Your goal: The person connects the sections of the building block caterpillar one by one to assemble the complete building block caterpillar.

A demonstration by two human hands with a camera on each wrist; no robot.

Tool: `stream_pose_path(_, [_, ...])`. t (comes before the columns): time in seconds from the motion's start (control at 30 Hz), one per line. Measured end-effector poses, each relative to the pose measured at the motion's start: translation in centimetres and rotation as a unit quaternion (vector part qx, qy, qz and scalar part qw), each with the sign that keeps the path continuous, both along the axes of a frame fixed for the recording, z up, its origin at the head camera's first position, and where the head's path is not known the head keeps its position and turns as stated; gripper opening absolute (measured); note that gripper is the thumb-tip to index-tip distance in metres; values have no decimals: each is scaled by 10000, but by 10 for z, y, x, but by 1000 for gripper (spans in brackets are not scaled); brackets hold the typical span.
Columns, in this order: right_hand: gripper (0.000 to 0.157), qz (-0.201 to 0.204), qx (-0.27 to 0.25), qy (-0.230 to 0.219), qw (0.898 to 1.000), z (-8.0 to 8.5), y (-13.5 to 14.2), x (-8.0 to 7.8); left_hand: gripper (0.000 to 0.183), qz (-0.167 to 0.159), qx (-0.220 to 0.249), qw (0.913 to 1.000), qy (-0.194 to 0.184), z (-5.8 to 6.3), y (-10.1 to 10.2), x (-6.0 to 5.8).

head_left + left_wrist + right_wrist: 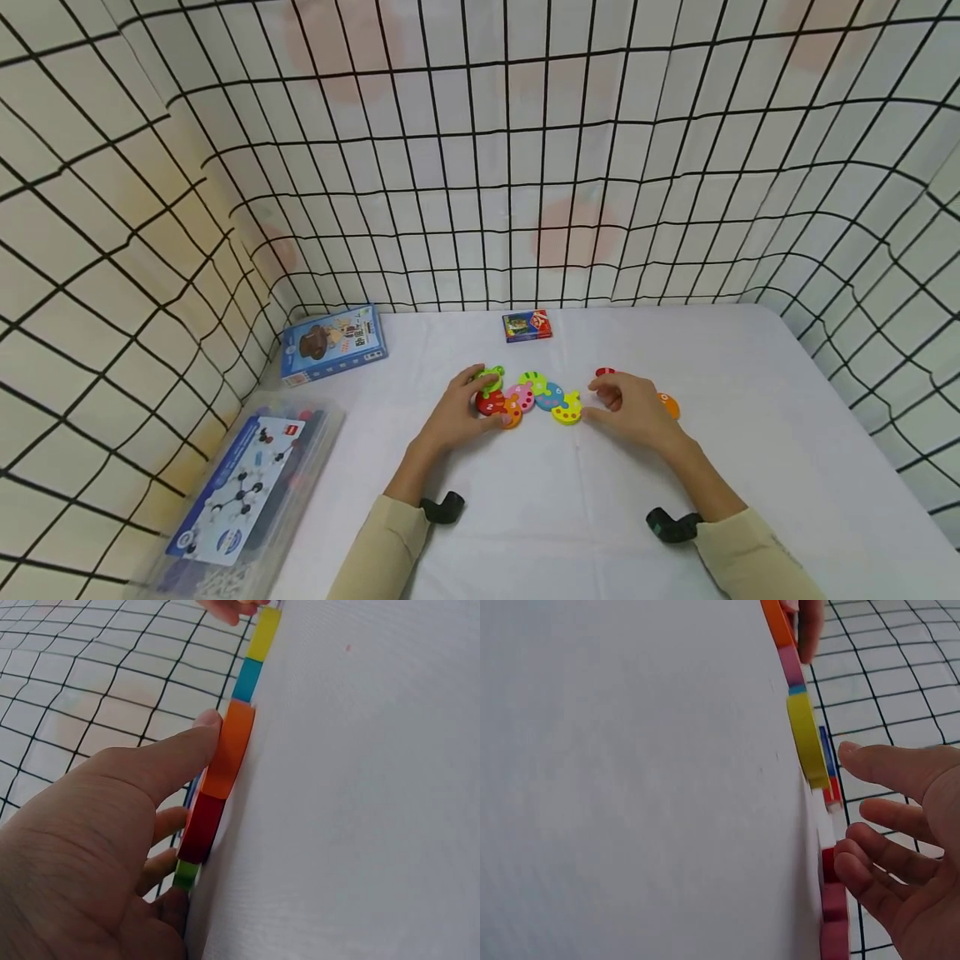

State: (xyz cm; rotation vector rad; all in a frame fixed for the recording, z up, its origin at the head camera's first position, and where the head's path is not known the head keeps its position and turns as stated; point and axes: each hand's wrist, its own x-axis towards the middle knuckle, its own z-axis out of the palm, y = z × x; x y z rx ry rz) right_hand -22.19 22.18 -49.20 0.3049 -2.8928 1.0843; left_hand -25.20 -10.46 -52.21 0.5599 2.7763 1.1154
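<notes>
A chain of flat, colourful numbered puzzle pieces lies on the white table, linked in a wavy row. My left hand (459, 410) holds its left end, thumb against the orange piece (230, 750) and fingers curled round the red piece (202, 829) and the green end piece (491, 381). Pink (521, 396), light green (533, 382) and blue (550, 396) pieces follow to the right. At the right end is a yellow piece (567, 408). My right hand (636, 410) hovers just beside it, fingers loosely bent, holding nothing. Partly hidden behind that hand are a red piece (604, 372) and an orange piece (667, 405).
A small blue and red box (527, 326) stands behind the chain. At the back left is a blue picture box (333, 343). A clear plastic case (300, 467) with a molecule-model sheet sits front left. Black netting (468, 167) over white cloth surrounds the table (570, 533).
</notes>
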Motion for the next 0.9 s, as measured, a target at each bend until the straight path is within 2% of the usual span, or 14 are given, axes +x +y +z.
stream_pose_path(0.2, [41, -182, 89, 216, 9996, 3, 16, -5, 72, 31, 51, 10000, -76, 1, -2, 0])
stream_pose_path(0.5, [39, -346, 309, 47, 9989, 4, 27, -22, 72, -24, 102, 9999, -105, 2, -3, 0])
stream_pose_path(0.7, [48, -357, 503, -177, 9979, -3, 29, -30, 72, -69, -20, 9999, -86, 0, -3, 1])
stream_pose_path(0.9, [56, -431, 700, -345, 9960, -10, 29, -34, 72, -199, -53, 9997, -133, 3, -2, -1])
